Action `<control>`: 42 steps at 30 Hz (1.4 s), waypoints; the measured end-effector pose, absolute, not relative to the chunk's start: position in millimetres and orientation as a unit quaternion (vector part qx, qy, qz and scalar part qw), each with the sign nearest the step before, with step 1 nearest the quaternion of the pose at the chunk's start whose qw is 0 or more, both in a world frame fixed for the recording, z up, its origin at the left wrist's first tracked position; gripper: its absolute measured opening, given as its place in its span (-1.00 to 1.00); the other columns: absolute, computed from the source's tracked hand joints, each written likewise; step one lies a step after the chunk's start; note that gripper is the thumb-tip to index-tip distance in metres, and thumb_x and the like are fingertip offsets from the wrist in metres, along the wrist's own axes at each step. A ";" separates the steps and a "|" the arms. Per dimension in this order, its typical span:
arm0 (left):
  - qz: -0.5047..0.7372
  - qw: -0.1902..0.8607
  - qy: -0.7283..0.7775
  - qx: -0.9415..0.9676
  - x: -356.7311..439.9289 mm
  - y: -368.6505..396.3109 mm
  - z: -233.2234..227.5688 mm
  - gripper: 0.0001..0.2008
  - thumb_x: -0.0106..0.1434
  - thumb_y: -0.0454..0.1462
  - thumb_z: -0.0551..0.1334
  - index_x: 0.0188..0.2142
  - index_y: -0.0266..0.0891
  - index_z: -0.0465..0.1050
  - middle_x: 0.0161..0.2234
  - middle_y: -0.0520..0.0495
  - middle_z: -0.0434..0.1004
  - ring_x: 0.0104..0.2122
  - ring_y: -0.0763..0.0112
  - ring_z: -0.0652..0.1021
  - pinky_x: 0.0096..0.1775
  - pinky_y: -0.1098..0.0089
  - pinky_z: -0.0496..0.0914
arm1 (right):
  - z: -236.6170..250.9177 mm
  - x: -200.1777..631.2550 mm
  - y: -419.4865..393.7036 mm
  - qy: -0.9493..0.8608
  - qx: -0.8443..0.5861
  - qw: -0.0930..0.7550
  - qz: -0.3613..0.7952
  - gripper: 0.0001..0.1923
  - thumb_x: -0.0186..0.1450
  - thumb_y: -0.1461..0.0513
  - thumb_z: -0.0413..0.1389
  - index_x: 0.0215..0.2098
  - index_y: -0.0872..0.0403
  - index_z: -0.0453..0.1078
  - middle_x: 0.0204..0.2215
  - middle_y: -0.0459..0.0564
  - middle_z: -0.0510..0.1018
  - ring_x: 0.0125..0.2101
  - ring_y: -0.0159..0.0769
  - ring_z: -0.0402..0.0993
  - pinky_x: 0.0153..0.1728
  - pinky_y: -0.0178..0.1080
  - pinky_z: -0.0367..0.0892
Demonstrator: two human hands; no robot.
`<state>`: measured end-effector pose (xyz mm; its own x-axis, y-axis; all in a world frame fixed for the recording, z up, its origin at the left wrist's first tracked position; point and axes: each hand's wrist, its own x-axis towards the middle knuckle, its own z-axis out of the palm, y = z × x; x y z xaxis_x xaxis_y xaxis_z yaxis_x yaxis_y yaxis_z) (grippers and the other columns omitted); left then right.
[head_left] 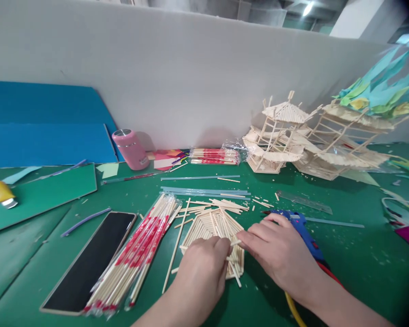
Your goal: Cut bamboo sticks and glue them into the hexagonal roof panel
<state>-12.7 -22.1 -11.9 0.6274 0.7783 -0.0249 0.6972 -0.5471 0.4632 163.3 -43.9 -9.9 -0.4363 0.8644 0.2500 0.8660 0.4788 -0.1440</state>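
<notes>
Wooden stick panel flat, hexagonal; both hands pinch short stick, prob.

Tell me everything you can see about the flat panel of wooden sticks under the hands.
The stick panel is a flat, roughly fan-shaped sheet of pale wooden sticks laid side by side, with a few crossing sticks at its near edge. It lies flat on the green table. The left hand covers its near corner and the right hand touches its right edge; both pinch a short stick there. Loose sticks lie behind it.
</notes>
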 end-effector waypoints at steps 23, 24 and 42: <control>0.146 0.291 0.473 0.819 -18.4 -11.6 -22.4 -0.85 0.08 -0.44 -0.07 -0.53 -0.19 0.09 -0.52 -0.06 0.34 -0.48 0.33 0.37 -0.43 0.42 0.16 | -23.0 129.5 -43.1 -0.766 -0.593 0.245 0.040 -0.76 0.29 0.28 -0.12 -0.41 0.06 0.36 -0.58 -0.10 0.46 -0.53 -0.36 0.31 -0.40 -0.26 -0.04; 0.144 0.297 0.465 0.822 -19.7 -10.4 -22.0 -0.85 0.07 -0.45 -0.07 -0.54 -0.19 0.08 -0.54 -0.03 0.31 -0.50 0.35 0.35 -0.44 0.42 0.14 | -19.3 130.4 -43.7 -0.768 -0.592 0.233 0.077 -0.74 0.30 0.28 -0.13 -0.45 0.06 0.35 -0.58 -0.10 0.46 -0.53 -0.37 0.31 -0.41 -0.27 -0.03; 0.284 0.837 0.289 0.369 -24.7 5.5 -12.3 -0.85 0.20 -0.28 0.10 -0.35 -0.32 0.40 -0.65 0.13 0.09 -0.67 0.65 0.05 -0.58 0.50 -0.09 | -27.4 166.2 23.9 -0.702 -0.634 0.269 0.182 -0.67 0.30 0.16 -0.13 -0.39 0.05 0.44 -0.46 -0.04 0.45 -0.40 -0.33 0.37 -0.39 -0.33 0.20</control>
<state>-24.7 5.5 -12.3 0.6723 0.6877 -0.2739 -0.2619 0.5670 0.7809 166.2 23.9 -27.4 -0.0512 0.9880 0.1456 0.7919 0.1290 -0.5969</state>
